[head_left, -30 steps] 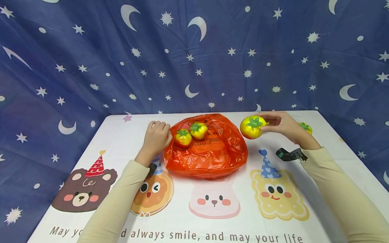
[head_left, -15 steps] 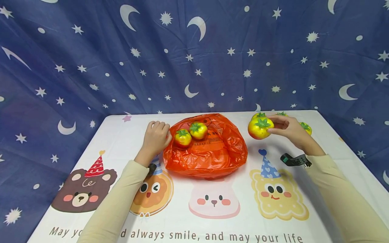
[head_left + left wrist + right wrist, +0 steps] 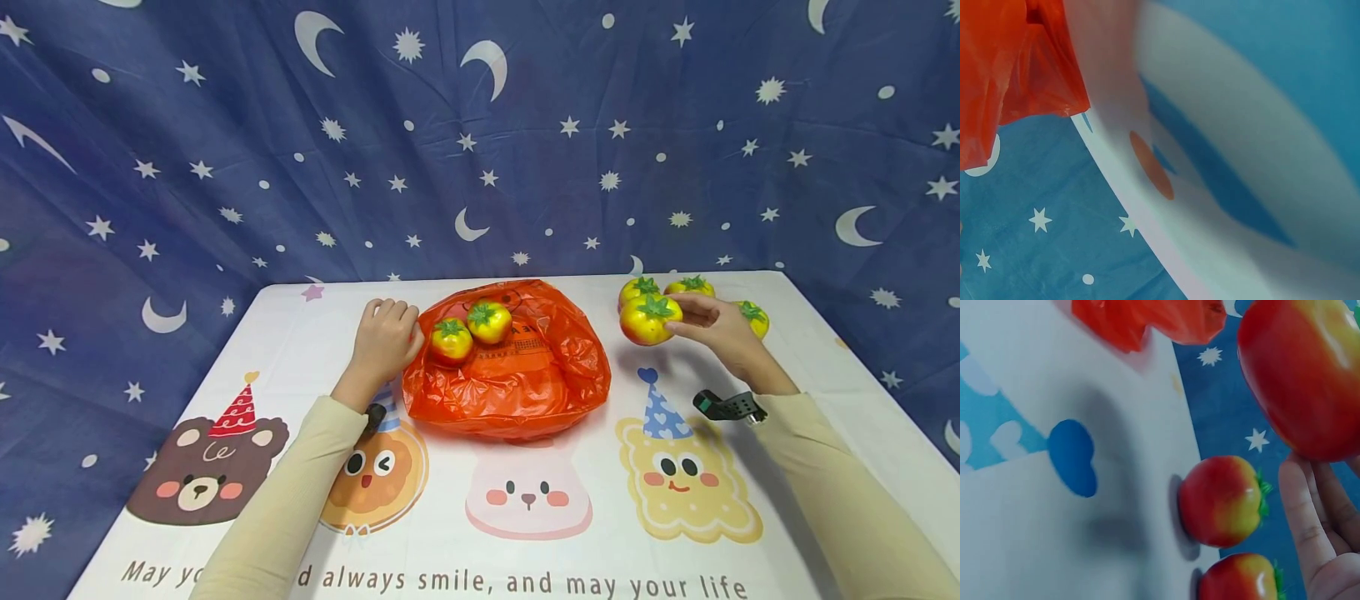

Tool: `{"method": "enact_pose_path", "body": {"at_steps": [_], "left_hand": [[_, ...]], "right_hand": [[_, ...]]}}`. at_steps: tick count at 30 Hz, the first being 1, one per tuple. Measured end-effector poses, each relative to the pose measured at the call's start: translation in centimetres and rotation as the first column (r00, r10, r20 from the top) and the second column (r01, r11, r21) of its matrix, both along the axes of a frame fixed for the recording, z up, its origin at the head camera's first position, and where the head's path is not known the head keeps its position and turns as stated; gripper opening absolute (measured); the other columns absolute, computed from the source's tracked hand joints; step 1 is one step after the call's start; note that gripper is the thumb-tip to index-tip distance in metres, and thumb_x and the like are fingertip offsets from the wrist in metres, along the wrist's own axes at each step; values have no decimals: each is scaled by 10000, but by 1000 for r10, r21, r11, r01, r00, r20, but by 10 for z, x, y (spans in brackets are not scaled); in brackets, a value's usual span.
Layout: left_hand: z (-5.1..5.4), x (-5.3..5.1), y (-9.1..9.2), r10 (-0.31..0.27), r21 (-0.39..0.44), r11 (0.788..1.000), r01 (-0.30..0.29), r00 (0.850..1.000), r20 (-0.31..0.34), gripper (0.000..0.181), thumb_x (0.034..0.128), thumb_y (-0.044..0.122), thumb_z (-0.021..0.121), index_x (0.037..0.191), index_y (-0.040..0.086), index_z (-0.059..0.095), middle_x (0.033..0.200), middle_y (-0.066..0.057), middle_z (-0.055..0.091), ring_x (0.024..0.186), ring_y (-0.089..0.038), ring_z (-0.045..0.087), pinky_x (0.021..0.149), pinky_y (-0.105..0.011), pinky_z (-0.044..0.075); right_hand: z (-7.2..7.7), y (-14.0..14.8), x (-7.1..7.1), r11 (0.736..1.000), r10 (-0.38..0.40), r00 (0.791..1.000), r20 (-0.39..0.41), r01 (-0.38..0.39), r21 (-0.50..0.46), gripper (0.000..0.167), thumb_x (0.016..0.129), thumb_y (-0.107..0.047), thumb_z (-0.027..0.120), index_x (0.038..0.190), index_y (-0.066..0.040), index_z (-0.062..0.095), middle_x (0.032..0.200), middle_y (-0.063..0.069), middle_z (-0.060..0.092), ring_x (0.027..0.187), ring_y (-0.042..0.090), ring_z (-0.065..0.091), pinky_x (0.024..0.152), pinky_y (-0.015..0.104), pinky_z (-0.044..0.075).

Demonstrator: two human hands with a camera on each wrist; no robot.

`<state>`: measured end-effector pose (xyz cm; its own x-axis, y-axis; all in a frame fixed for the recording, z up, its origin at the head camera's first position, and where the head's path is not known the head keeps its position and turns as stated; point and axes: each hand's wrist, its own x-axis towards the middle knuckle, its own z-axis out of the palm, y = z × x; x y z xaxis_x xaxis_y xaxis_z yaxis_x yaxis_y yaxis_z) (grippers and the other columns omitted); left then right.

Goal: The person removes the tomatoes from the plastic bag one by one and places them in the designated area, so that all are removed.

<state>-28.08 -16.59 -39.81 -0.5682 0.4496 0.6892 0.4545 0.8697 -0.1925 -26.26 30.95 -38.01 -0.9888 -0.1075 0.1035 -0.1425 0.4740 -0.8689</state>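
Note:
In the head view my right hand (image 3: 723, 337) pinches a yellow-red tomato (image 3: 649, 320) with a green top, held above the table at the right. Seen from the right wrist, the fingers touch the lower side of this tomato (image 3: 1307, 378), and it hangs clear of the cloth. An orange-red plastic bag (image 3: 517, 392) lies spread at the middle, with two tomatoes (image 3: 489, 322) on its left part. My left hand (image 3: 384, 343) grips the bag's left edge with curled fingers. The left wrist view shows part of the bag (image 3: 1041, 69).
Behind the held tomato stand a second tomato (image 3: 637, 288) and another (image 3: 689, 287); one more (image 3: 753, 318) is partly behind the right hand. A printed white cloth (image 3: 528, 558) covers the table, and a blue starry curtain (image 3: 420, 183) rises behind its far edge.
My right hand has moved right with its tomato, away from the bag, and the tomatoes behind it have come into sight. My left hand has stayed at the bag's edge.

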Motion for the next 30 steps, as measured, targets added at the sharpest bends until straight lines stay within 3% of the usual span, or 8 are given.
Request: {"method": "enact_pose_path", "body": {"at_steps": [8, 14, 16, 27, 30], "left_hand": [[0, 0, 0, -4, 5, 1000, 4, 1000, 7, 113, 800, 122, 566, 792, 13, 593, 734, -131, 618, 751, -303, 578, 841, -454, 450], [1, 2, 0, -5, 3, 1000, 5, 1000, 11, 107, 796, 118, 571, 796, 14, 594, 738, -130, 621, 758, -302, 582, 839, -456, 452], [2, 2, 1, -4, 1, 1000, 4, 1000, 8, 107, 797, 121, 573, 799, 16, 595, 740, -128, 623, 760, -302, 583, 838, -455, 453], [0, 0, 1, 5, -2, 1000, -4, 1000, 14, 112, 800, 120, 574, 812, 12, 601, 747, -133, 626, 765, -309, 583, 838, -455, 451], [0, 0, 1, 4, -3, 1000, -4, 1000, 12, 114, 798, 125, 577, 808, 13, 599, 743, -132, 625, 763, -305, 582, 840, -454, 450]], "right_hand": [[-9, -2, -2, 998, -53, 997, 53, 50, 48, 645, 846, -344, 666, 1338, 15, 452, 1041, -264, 503, 886, -142, 521, 775, 16, 429], [-15, -5, -3, 993, -79, 993, 86, 71, 93, 660, 855, -378, 645, 1354, 4, 444, 1276, 129, 519, 916, -105, 482, 798, 20, 428], [-17, -5, -5, 992, -83, 992, 92, 73, 106, 663, 854, -388, 643, 1355, -1, 447, 1317, 196, 489, 929, -79, 474, 809, 26, 426], [-27, -5, -11, 991, -81, 988, 131, 65, 118, 687, 841, -414, 650, 1368, -24, 443, 1329, 193, 501, 848, -156, 506, 817, 37, 431], [-30, -6, -12, 992, -70, 986, 149, 54, 114, 685, 839, -414, 653, 1367, -29, 447, 1237, 41, 573, 838, -157, 516, 813, 35, 429]]}}
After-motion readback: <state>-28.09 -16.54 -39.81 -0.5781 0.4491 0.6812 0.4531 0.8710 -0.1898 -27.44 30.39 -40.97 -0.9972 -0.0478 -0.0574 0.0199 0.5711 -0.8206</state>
